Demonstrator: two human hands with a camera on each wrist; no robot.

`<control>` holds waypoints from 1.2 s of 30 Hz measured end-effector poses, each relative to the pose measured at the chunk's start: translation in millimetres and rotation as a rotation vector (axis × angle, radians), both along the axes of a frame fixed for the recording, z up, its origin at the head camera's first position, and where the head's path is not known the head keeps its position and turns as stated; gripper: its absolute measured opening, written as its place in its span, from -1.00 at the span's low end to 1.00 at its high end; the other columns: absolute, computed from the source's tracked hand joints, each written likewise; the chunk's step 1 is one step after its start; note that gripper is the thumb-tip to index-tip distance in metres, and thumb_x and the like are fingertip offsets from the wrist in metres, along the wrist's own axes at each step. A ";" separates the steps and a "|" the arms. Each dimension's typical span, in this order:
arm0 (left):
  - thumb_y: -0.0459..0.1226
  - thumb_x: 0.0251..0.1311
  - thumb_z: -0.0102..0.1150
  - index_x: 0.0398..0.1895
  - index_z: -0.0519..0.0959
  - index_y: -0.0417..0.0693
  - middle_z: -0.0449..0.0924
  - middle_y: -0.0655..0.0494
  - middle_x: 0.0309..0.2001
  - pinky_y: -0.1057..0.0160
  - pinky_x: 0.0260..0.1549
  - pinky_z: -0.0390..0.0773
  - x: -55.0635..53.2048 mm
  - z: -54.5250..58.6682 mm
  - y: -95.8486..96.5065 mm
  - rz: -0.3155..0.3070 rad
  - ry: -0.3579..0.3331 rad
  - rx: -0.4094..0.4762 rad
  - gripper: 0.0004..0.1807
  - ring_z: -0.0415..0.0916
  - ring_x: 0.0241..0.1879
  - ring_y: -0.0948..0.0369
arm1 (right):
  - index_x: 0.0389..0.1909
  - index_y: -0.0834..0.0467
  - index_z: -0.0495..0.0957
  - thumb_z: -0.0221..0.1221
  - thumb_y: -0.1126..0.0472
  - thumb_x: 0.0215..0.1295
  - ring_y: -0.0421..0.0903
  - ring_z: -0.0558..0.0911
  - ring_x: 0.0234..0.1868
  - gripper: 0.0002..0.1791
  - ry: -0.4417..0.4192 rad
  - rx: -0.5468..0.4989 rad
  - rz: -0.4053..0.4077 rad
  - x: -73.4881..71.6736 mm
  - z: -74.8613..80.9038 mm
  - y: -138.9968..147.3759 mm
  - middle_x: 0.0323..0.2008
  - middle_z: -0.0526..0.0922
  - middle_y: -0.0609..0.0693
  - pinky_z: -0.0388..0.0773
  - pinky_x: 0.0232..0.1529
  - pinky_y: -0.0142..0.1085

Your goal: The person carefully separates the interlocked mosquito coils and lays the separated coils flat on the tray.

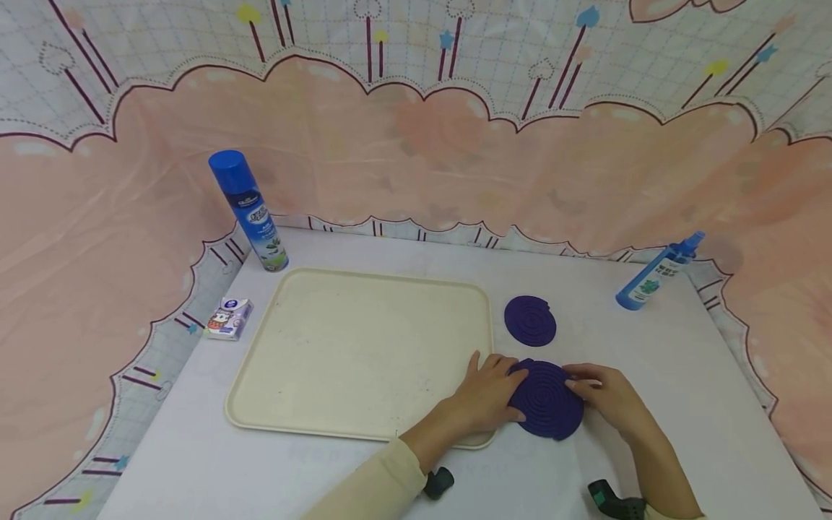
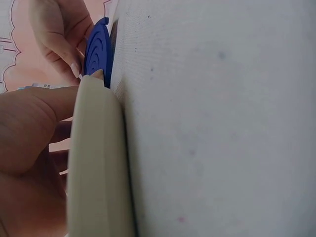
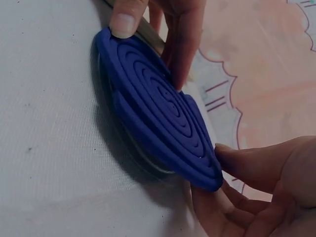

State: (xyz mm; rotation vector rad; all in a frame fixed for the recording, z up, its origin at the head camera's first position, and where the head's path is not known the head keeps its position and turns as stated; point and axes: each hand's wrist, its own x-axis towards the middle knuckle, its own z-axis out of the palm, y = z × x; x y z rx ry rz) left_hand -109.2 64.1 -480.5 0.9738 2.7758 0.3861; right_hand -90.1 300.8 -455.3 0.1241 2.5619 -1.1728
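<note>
A large dark blue-purple mosquito coil, wound in a flat double spiral, is between my two hands at the tray's right edge. My left hand grips its left edge, thumb on the near side and fingers on the far side. Opposite, my right hand pinches the right edge between thumb and fingers. In the right wrist view the coil looks slightly raised, with a shadow and a clear, shiny curved rim under it; what that rim is I cannot tell. A smaller matching coil lies flat just beyond.
The cream tray covers the table's left and middle. A blue spray can stands behind its far left corner, with a small purple-and-white box beside it. A blue spray bottle stands at the far right of the white table.
</note>
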 end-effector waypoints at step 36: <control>-0.37 0.22 0.38 0.18 0.61 0.09 0.70 0.11 0.00 0.50 -0.19 0.54 -33.1 12.9 -25.5 0.114 -0.290 0.565 -0.54 0.57 -0.22 0.40 | 0.30 0.38 0.49 0.16 0.26 0.48 -0.39 0.74 -0.17 -0.55 0.078 -0.215 -0.018 -8.8 15.1 -6.1 0.35 0.46 0.44 0.75 -0.13 -0.37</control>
